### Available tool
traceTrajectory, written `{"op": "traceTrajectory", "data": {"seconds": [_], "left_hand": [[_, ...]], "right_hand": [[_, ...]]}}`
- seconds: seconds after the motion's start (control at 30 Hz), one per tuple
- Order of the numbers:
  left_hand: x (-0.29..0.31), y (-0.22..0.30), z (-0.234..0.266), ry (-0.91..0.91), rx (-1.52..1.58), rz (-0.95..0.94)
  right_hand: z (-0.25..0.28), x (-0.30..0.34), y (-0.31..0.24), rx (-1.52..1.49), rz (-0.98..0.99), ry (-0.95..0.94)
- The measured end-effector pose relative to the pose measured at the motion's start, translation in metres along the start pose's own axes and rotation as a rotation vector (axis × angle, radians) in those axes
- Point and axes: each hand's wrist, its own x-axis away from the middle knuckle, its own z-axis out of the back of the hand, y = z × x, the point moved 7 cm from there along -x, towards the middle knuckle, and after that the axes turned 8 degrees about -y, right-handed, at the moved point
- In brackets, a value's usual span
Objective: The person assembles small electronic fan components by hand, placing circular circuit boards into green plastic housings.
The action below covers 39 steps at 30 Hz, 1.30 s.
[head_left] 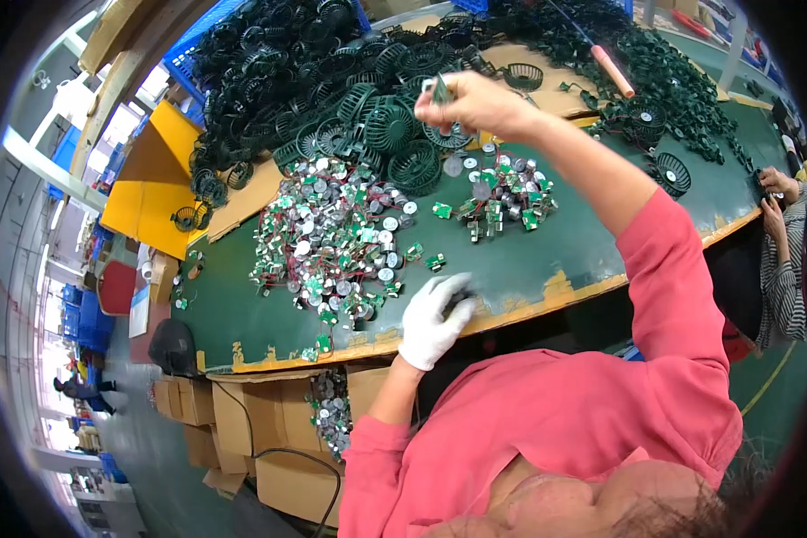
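My left hand (434, 323), in a white glove, is at the front edge of the green-topped table (511, 269). Its fingers curl around something grey and blurred that I cannot make out. Raised above the table, my bare right hand (475, 106) pinches a small green piece (441, 91) with a pale part beside it. A large pile of small round motors with green circuit boards and red wires (332, 238) lies left of my gloved hand. A smaller pile of the same parts (511, 193) lies below my right forearm.
Dark green plastic fan cages (390, 125) are heaped along the back, with small dark green parts (672, 90) at the far right. A pink-handled tool (611, 72) hangs there. Cardboard boxes (296, 484) stand below the table. Another person's hands (777, 193) work at the right end.
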Motion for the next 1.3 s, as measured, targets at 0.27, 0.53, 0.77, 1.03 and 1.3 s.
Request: {"op": "traceTrajectory", "data": {"seconds": [0.27, 0.53, 0.77, 1.03, 1.3], "left_hand": [[0.005, -0.016, -0.029, -0.153, 0.455, 0.122], [0.007, -0.018, -0.031, -0.235, 0.619, 0.194], [0.000, -0.039, -0.046, 0.007, 1.269, 0.174], [0.011, -0.094, -0.053, 0.071, 1.209, 0.263], [0.009, -0.029, -0.019, 0.017, 1.042, 0.409]], "right_hand": [[-0.057, 0.005, 0.074, 1.016, -0.538, -0.504], [-0.042, 0.027, 0.012, 0.408, -0.029, -0.232], [-0.160, 0.115, -0.028, 0.534, 0.664, -0.185], [-0.143, 0.142, -0.027, 0.548, 0.811, -0.247], [0.098, 0.070, 0.165, 0.799, -0.399, 0.496]]}}
